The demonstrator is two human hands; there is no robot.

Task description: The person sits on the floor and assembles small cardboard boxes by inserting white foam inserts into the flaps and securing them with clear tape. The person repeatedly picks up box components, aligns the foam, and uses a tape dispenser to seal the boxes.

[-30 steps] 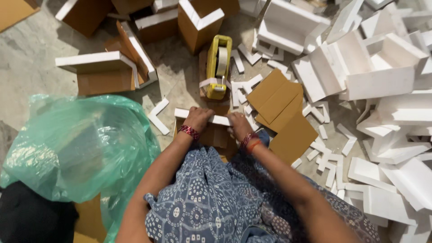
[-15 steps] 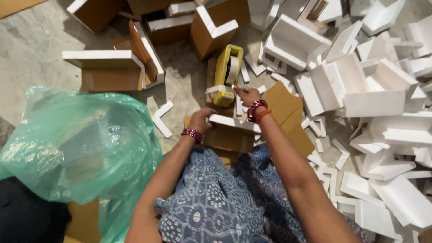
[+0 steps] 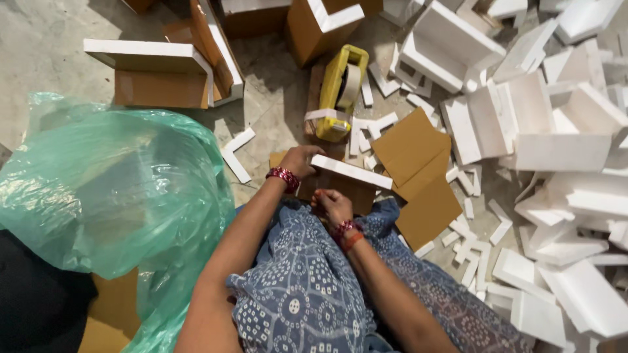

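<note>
filling the left of the view is a big green plastic bag [image 3: 98, 189], bulging and crumpled, just beside the person's left arm. sprawling over the right side is a heap of white foam pieces [image 3: 556, 163], trays, corners and strips lying loose on the floor. along the top stand several cardboard boxes with foam edging [image 3: 157, 75], which look already made up. flat cardboard sheets [image 3: 418, 170] lie between the heap and the person's lap. smaller again is the yellow tape dispenser [image 3: 340, 91], resting on the floor just beyond the hands, untouched.

close to the lap sits the brown box [image 3: 347, 193] in hand, with a white foam strip [image 3: 352, 171] lying along its top edge. the left hand [image 3: 299, 160] is curled over the box's far left corner, holding it steady. the right hand [image 3: 332, 204] presses against the near face of the box, fingers bent; whether it pinches anything i cannot tell.

judging by this, the piece is partly built: one strip is in place, no tape shows on it, and plenty of loose foam and card is left.
</note>
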